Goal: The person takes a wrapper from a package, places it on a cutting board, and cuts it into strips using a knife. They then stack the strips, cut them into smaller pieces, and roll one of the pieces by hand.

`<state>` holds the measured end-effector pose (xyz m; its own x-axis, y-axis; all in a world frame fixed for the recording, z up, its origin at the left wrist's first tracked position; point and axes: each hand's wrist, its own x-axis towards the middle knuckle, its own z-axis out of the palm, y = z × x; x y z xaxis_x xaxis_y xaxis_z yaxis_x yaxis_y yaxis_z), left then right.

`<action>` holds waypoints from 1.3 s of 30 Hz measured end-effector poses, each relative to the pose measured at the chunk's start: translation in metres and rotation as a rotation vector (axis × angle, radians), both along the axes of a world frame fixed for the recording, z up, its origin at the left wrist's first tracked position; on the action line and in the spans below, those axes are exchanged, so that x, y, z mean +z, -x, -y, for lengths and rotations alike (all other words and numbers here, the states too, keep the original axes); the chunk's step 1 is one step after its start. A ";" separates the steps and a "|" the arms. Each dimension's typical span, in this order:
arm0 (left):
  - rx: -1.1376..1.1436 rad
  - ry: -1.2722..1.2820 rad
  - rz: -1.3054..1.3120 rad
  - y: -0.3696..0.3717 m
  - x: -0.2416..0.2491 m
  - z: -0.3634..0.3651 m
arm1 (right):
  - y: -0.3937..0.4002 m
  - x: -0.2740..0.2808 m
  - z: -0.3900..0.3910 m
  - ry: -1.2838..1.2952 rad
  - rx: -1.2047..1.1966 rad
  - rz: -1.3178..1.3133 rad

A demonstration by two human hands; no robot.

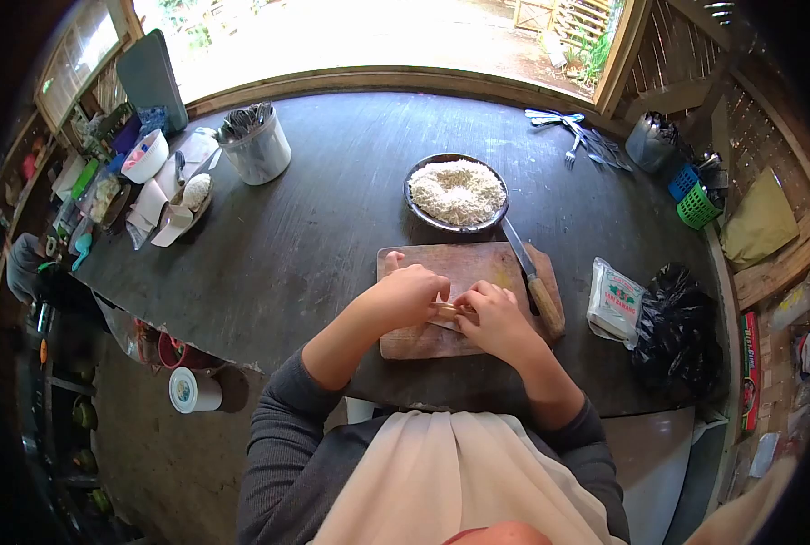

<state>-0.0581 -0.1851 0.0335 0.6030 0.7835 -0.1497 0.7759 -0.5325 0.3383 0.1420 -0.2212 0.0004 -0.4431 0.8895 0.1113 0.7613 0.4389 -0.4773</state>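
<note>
My left hand (411, 295) and my right hand (494, 318) come together over a wooden cutting board (405, 344). Between their fingertips is a small, pale, elongated piece (445, 312), partly covered by the fingers; its kind does not show. Both hands are closed in a pinch around it. To the right, a knife with a wooden handle (545, 304) lies along the board's right side, its blade pointing away from me. Just beyond the board stands a dark bowl (414, 211) heaped with a whitish, crumbly or shredded food (458, 191).
At right lie a white printed packet (615, 302) and a black plastic bag (676, 327). Forks and spoons (576, 136) are spread near the window ledge. A cutlery tub (258, 150) stands at back left. On the floor is a white lidded bucket (196, 391).
</note>
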 end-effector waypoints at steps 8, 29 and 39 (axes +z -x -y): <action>-0.028 0.083 0.074 0.013 0.014 -0.004 | -0.001 0.008 -0.004 0.068 0.015 -0.175; -0.048 0.032 -0.090 0.010 0.002 0.000 | 0.002 0.010 0.009 0.103 0.064 0.005; -0.065 0.092 -0.107 0.005 0.002 0.000 | 0.004 0.009 0.010 0.120 0.029 -0.002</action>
